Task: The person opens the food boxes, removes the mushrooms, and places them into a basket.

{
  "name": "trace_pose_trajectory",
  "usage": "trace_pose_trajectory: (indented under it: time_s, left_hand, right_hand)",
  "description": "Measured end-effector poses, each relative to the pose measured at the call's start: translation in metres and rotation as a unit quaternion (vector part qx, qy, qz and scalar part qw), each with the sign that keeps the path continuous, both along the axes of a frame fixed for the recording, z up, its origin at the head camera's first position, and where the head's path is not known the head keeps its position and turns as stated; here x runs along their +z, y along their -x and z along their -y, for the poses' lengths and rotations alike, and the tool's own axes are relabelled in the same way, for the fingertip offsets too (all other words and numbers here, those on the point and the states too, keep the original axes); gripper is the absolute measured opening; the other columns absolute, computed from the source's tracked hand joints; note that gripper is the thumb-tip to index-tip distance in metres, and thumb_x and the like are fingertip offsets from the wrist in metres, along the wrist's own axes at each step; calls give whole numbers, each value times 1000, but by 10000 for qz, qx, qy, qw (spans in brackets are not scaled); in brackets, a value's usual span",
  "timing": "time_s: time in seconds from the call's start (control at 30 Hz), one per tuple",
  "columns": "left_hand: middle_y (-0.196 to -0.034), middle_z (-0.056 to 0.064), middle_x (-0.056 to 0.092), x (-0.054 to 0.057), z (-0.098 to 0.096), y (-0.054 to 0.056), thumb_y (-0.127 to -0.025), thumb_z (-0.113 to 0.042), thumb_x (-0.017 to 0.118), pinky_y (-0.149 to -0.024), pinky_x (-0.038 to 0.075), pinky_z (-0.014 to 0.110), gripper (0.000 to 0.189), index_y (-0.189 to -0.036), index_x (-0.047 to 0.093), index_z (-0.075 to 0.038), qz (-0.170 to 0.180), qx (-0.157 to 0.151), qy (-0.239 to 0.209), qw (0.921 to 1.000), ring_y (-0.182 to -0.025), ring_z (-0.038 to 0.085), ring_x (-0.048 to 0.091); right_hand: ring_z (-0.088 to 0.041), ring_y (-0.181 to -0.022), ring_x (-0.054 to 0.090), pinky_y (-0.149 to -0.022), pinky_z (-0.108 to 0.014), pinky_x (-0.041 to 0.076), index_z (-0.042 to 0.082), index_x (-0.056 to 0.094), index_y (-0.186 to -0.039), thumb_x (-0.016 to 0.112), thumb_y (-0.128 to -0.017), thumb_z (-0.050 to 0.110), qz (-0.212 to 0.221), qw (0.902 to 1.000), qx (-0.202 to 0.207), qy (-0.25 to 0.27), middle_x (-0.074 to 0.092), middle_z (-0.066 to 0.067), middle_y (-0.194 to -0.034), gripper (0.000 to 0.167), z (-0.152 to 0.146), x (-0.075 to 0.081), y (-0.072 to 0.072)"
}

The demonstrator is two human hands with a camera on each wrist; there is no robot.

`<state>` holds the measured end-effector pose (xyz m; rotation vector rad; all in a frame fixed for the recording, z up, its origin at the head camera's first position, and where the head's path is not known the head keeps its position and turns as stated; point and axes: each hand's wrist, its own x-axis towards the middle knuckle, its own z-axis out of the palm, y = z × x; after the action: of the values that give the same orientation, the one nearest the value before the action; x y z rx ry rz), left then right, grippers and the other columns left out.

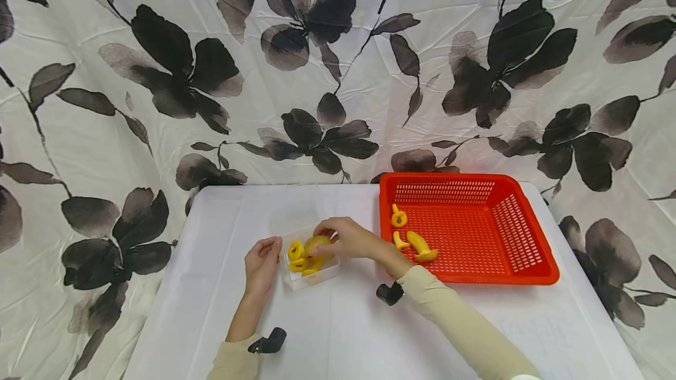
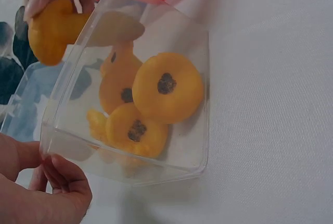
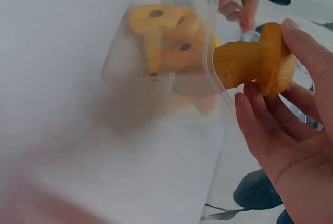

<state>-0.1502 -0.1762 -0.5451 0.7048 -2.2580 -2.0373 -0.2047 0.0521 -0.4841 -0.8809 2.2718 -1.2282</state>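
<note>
Over the clear plastic box (image 1: 314, 280), a yellow mushroom (image 3: 250, 60) is in the R hand (image 1: 350, 238), thumb & fingers pinching its cap; stem pokes past the rim into the box. L hand (image 1: 262, 265) grips too: thumb & curled fingertips on the box's near L corner edge. Inside, several yellow mushrooms (image 2: 169, 91) piled together, caps w/ a dark center patch; exact no. hard to tell b/c of overlap. Clear lid (image 2: 26, 101) lies just behind the box. To the R, well apart from it, red slotted plastic basket (image 1: 470, 278) w/ 3 loose mushrooms (image 1: 421, 246) along its L side. Box & basket both on a white-covered table (image 1: 343, 333). Beige sleeves (image 1: 459, 321) on both arms, black wrist cam (image 1: 389, 294) at each. Bkgd: white cloth (image 1: 364, 98) w/ big blk/gray flower print.
</note>
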Motion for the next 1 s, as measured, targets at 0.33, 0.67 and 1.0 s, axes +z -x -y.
trace_pose_trajectory:
  time_s: [0.33, 0.67, 1.0]
  left_hand:
    - [-108, 5, 61, 2, 0, -1, -105, -26, 62, -71, 48, 13, 35, -125, 61, 3, 43, -53, -7, 10000, -91, 16, 55]
    - [-107, 5, 61, 3, -1, -2, -105, -25, 61, -72, 48, 12, 34, -125, 62, 2, 90, -29, 54, 9999, -92, 17, 54]
    - [-105, 4, 61, 1, -1, -1, -105, -25, 62, -71, 48, 12, 33, -124, 62, 2, 76, -2, 101, 9999, -86, 10, 54]
  right_hand:
    - [-19, -104, 64, -93, -29, 54, 6, 70, -120, 73, -97, 27, 755, 9924, -810, 528, 71, -3, -112, 31, -22, -2, 3]
    - [-23, -106, 68, -99, -49, 53, 4, 65, -128, 67, -102, 31, 1750, 9643, -1481, 1328, 71, -9, -119, 39, -49, -1, 7]
    - [-29, -107, 69, -99, -47, 54, 1, 63, -130, 68, -101, 31, 1874, 9473, -2066, 1578, 70, -14, -120, 42, -84, 5, 6]
